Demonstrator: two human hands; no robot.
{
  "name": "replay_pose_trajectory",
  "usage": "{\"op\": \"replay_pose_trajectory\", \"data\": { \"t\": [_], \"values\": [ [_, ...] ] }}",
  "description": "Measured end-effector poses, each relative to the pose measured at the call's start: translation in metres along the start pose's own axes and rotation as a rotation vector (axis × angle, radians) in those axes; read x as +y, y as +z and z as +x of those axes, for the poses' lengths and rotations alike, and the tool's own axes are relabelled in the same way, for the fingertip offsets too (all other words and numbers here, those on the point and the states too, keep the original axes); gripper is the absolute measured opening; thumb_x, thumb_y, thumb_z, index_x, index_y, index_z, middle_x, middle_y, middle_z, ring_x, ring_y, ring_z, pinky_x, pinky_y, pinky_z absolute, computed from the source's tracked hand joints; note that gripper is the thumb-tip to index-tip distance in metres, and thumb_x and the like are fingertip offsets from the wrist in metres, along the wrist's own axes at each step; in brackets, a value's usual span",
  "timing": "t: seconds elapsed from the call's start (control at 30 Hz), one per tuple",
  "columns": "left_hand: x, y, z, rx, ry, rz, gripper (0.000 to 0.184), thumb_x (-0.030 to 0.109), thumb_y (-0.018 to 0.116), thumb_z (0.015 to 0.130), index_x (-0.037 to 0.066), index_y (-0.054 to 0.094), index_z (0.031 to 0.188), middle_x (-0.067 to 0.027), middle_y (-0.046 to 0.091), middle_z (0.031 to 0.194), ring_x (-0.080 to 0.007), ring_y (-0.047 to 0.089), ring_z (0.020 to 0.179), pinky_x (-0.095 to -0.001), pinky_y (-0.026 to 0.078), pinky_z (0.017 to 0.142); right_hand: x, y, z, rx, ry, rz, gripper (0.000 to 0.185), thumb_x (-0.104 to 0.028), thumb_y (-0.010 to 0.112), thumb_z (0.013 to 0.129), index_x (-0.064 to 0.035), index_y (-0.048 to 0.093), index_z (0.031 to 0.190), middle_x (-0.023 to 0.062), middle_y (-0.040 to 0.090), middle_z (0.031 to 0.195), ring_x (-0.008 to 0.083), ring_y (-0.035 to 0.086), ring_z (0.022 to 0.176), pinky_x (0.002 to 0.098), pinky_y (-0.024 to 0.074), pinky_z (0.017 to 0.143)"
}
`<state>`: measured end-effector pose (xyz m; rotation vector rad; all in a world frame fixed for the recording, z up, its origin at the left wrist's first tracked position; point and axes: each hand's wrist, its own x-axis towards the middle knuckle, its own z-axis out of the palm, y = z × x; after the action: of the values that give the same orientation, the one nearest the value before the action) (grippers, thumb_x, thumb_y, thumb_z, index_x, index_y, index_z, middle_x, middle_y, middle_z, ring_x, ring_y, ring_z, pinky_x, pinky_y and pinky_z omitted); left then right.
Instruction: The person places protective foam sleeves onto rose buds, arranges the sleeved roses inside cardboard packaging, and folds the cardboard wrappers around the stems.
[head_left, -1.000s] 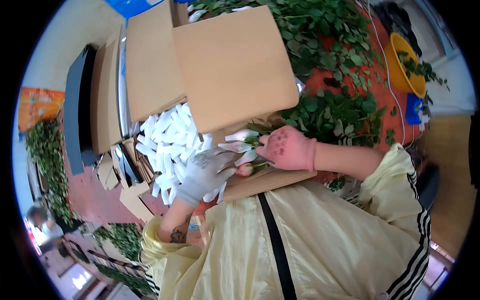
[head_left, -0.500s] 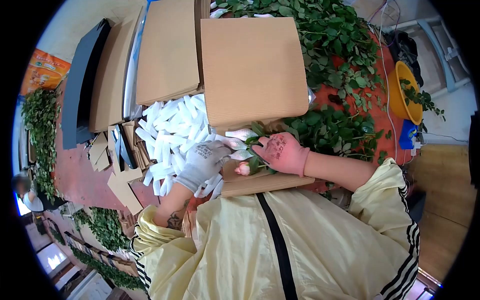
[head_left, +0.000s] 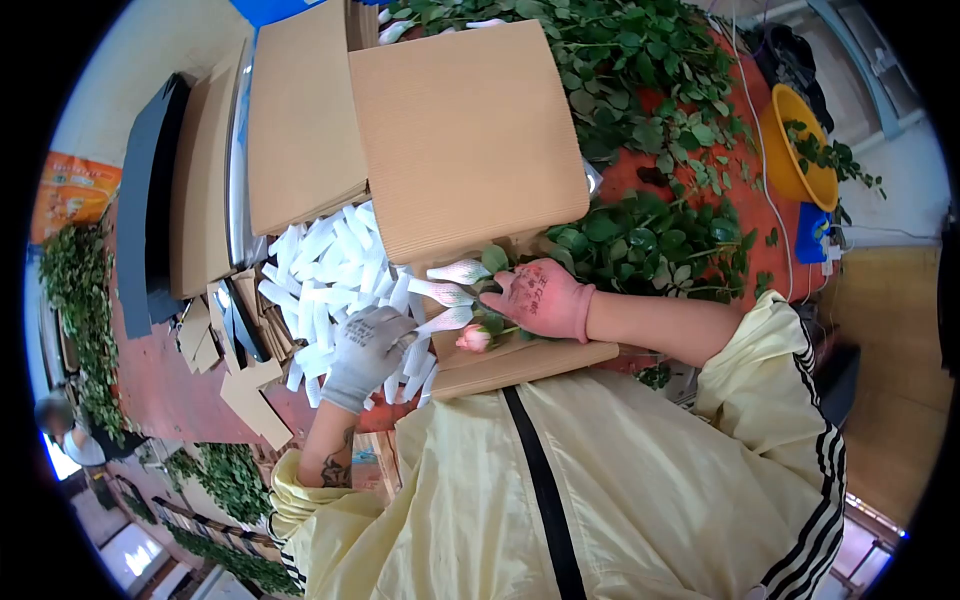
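Observation:
My right hand [head_left: 545, 298], in a pink glove, is closed around rose stems at the bundle over the cardboard. A bare pink rose [head_left: 474, 338] points left, below several rose heads in white foam net sleeves, one of them a netted rose [head_left: 460, 271] at the top. My left hand [head_left: 370, 348], in a grey-white glove, lies at the edge of a heap of foam net sleeves [head_left: 325, 255], just left of the lowest netted rose [head_left: 446, 319]. Its fingers are curled downward, and what they hold, if anything, is hidden.
A large corrugated cardboard sheet [head_left: 465, 130] lies ahead of my hands, with stacked cardboard [head_left: 305, 120] to its left. Leafy rose stems [head_left: 650, 235] cover the red table's right side. A black-handled cutting tool [head_left: 243, 318] lies left. A yellow basin [head_left: 797, 150] is far right.
My left hand has drawn back left from the netted roses to the sleeve heap. My right hand still grips the stems. The view has shifted slightly.

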<state>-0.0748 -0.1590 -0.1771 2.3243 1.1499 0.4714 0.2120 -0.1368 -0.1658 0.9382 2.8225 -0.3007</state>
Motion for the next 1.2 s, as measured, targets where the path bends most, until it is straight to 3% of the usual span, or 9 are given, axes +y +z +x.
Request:
{"op": "replay_pose_trajectory", "data": {
  "t": [0.1,0.2,0.3,0.47,0.6,0.67,0.97,1.07,1.2],
  "values": [
    [-0.018,-0.008,-0.013,-0.046,-0.05,0.127,0.01,0.013,0.064,0.074,0.01,0.065,0.084,-0.0075,0.061,0.08,-0.0292,0.058,0.075,-0.0402,0.046,0.07,0.001,0.0,0.0,-0.043,-0.016,-0.026,0.033,-0.016,0.044,0.086,-0.0148,0.055,0.117,0.0083,0.058,0.087,0.0219,0.062,0.075,0.0345,0.0453,0.059],
    [-0.013,-0.016,-0.017,-0.004,-0.148,0.058,0.011,0.011,0.064,0.074,0.007,0.064,0.084,-0.0096,0.061,0.077,-0.0296,0.059,0.074,-0.0384,0.046,0.068,0.004,0.007,-0.002,-0.014,-0.022,-0.028,0.035,-0.016,0.045,0.085,-0.0149,0.055,0.119,0.0092,0.058,0.09,0.022,0.062,0.075,0.0344,0.0454,0.058],
    [0.014,-0.012,-0.004,0.028,-0.234,-0.032,0.015,0.013,0.066,0.074,0.006,0.064,0.087,-0.0104,0.062,0.081,-0.0288,0.06,0.074,-0.0383,0.047,0.067,0.003,0.009,0.0,0.14,-0.1,-0.074,0.029,-0.017,0.046,0.084,-0.0136,0.058,0.111,0.0097,0.058,0.092,0.0217,0.062,0.075,0.0342,0.0455,0.059],
    [0.024,0.021,0.014,-0.078,-0.064,0.014,0.017,0.015,0.067,0.075,0.006,0.064,0.089,-0.0105,0.062,0.087,-0.0295,0.061,0.08,-0.039,0.048,0.07,0.001,-0.008,0.004,-0.02,-0.111,-0.038,0.018,-0.019,0.046,0.084,-0.0122,0.058,0.095,0.0105,0.055,0.091,0.0224,0.059,0.072,0.0352,0.0456,0.059],
    [0.013,0.033,0.019,0.016,-0.022,0.001,0.016,0.016,0.067,0.076,0.007,0.064,0.09,-0.0103,0.062,0.086,-0.0298,0.06,0.08,-0.0387,0.048,0.07,0.001,-0.002,0.006,0.046,-0.14,-0.027,0.014,-0.018,0.048,0.082,-0.0101,0.056,0.089,0.0097,0.056,0.09,0.0229,0.06,0.071,0.0348,0.0462,0.058],
    [0.01,0.035,0.019,-0.013,-0.038,-0.063,0.017,0.018,0.062,0.08,0.01,0.064,0.094,-0.0092,0.062,0.094,-0.0291,0.06,0.085,-0.0404,0.047,0.075,0.0,0.0,0.007,0.024,-0.132,-0.055,0.013,-0.018,0.049,0.08,-0.0084,0.056,0.086,0.0086,0.056,0.087,0.0228,0.061,0.071,0.0344,0.0465,0.057],
    [0.003,0.024,0.011,0.044,0.01,-0.017,0.013,0.015,0.064,0.077,0.008,0.063,0.088,-0.0091,0.06,0.082,-0.028,0.06,0.076,-0.0397,0.047,0.07,-0.002,0.011,0.012,0.069,-0.149,-0.042,0.009,-0.016,0.05,0.079,-0.0078,0.053,0.077,0.0064,0.057,0.079,0.0215,0.06,0.065,0.0354,0.0456,0.054],
    [-0.014,-0.008,-0.006,0.025,-0.185,0.025,0.014,0.012,0.064,0.075,0.006,0.062,0.087,-0.0102,0.06,0.08,-0.0294,0.059,0.074,-0.0397,0.047,0.07,0.001,0.012,0.012,0.039,-0.125,-0.049,0.008,-0.015,0.05,0.079,-0.008,0.053,0.076,0.006,0.057,0.079,0.0213,0.06,0.066,0.0348,0.0446,0.054],
    [0.015,-0.037,-0.001,0.123,-0.192,0.242,0.02,0.011,0.065,0.075,0.005,0.065,0.093,-0.0128,0.062,0.087,-0.0311,0.059,0.081,-0.039,0.048,0.071,0.004,0.01,0.013,0.004,-0.155,-0.045,0.008,-0.015,0.05,0.079,-0.0083,0.053,0.079,0.0069,0.057,0.083,0.021,0.06,0.069,0.0343,0.0441,0.054]
  ]
}}
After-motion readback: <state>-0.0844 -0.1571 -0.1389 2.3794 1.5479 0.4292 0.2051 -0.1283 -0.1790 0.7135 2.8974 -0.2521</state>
